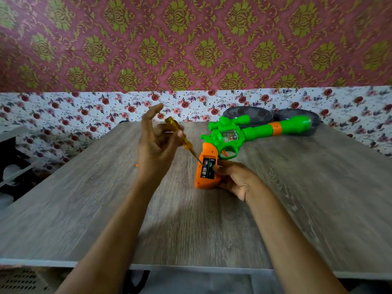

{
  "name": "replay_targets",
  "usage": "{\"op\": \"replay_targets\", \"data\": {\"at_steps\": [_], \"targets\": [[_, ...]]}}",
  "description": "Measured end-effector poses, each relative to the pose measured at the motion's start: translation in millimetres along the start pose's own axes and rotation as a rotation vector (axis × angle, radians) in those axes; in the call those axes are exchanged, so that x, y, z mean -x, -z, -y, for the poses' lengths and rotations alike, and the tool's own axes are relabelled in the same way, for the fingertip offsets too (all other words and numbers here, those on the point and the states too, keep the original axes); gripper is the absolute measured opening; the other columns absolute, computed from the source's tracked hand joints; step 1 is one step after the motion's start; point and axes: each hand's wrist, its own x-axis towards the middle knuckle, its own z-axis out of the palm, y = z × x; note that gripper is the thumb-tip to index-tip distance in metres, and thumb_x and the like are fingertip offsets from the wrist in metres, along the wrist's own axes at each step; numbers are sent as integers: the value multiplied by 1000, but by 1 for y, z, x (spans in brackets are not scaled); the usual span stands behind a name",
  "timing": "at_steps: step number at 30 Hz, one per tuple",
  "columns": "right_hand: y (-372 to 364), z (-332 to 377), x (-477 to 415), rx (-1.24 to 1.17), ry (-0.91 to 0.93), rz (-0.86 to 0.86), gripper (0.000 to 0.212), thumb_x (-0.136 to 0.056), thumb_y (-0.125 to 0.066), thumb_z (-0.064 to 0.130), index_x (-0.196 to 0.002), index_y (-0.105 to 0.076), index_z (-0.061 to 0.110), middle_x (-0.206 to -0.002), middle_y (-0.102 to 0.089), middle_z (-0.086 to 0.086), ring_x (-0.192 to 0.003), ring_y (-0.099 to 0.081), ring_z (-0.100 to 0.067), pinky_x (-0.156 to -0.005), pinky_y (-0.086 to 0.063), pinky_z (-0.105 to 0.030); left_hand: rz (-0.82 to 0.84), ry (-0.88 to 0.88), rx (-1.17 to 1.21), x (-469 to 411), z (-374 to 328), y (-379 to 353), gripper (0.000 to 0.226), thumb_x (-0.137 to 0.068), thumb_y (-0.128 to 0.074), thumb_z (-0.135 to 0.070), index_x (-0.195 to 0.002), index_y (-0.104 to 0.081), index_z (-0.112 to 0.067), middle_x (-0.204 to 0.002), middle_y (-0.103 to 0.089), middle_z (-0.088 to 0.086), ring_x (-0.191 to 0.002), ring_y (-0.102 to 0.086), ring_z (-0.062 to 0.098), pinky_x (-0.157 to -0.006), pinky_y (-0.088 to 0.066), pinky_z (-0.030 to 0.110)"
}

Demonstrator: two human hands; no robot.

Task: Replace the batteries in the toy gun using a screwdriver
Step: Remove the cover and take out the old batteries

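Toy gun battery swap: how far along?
Done: the compartment in the orange grip is open, cover off, batteries visible inside. In hand: the left hand holds the screwdriver, tip at the compartment's edge, while the right hand steadies the toy gun. Left: swap the cells, refit and screw the cover.

Bare tabletop (89,198) left of toy gun (233,136)

A grey wood-grain table (84,209) is seen below a wall papered in maroon and gold (191,39), with a rose-printed strip (84,107) beneath it. Two dark round containers (248,114) are set side by side at the table's far edge, against the strip.
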Motion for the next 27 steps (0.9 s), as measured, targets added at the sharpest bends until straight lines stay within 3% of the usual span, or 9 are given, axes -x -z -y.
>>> {"op": "replay_targets", "data": {"at_steps": [3, 5, 10, 17, 22, 24, 27], "targets": [[-2, 1, 1, 35, 39, -23, 38, -84, -54, -2, -122, -56, 4, -94, -67, -11, -80, -64, -22, -58, -56, -36, 43, -60, -119, 8, -1, -5, 36, -85, -60, -20, -119, -48, -23, -96, -68, 0, -89, -69, 15, -77, -59, 39], [0, 4, 2, 33, 48, -8, 41, -83, -57, -2, -123, -56, 5, -111, -62, -16, -90, -61, -28, -60, -56, -42, 75, -101, -193, 16, -1, -5, 33, -84, -60, -24, -116, -49, -26, -97, -69, -5, -90, -70, 9, -77, -59, 33], [4, 9, 1, 55, 62, 83, 40, -88, -50, 0, -127, -51, 7, -112, -59, -15, -86, -61, -25, -63, -56, -43, 111, -97, -213, 26, -4, -4, 31, -83, -60, -28, -110, -46, -32, -99, -68, -7, -90, -70, 7, -77, -58, 28], [6, 6, -1, 78, 58, 81, 42, -89, -48, 0, -130, -48, 5, -114, -57, -17, -88, -60, -25, -68, -55, -42, 149, -127, -295, 27, 2, -5, 30, -84, -64, -15, -110, -48, -18, -96, -68, -9, -86, -69, 3, -77, -54, 17], [8, 3, -2, 57, 62, 46, 44, -87, -51, -1, -130, -48, 1, -121, -57, -22, -105, -58, -34, -89, -49, -50, 206, -207, -308, 29, -3, -5, 25, -83, -61, -25, -103, -48, -17, -91, -68, 5, -81, -69, 11, -74, -56, 20], [7, 3, -2, 63, 72, 33, 42, -88, -48, -2, -129, -49, 0, -114, -59, -19, -96, -59, -28, -88, -50, -46, 264, -222, -320, 31, -5, -7, 24, -83, -63, -25, -99, -45, -22, -89, -67, 2, -80, -68, 9, -73, -56, 18], [5, 5, -3, 75, 70, 11, 40, -90, -44, -4, -130, -47, 0, -114, -56, -16, -104, -54, -29, -95, -44, -47, 318, -241, -347, 35, -7, -10, 35, -82, -70, -20, -94, -39, -32, -91, -65, -12, -83, -67, 3, -73, -53, 12]]}}
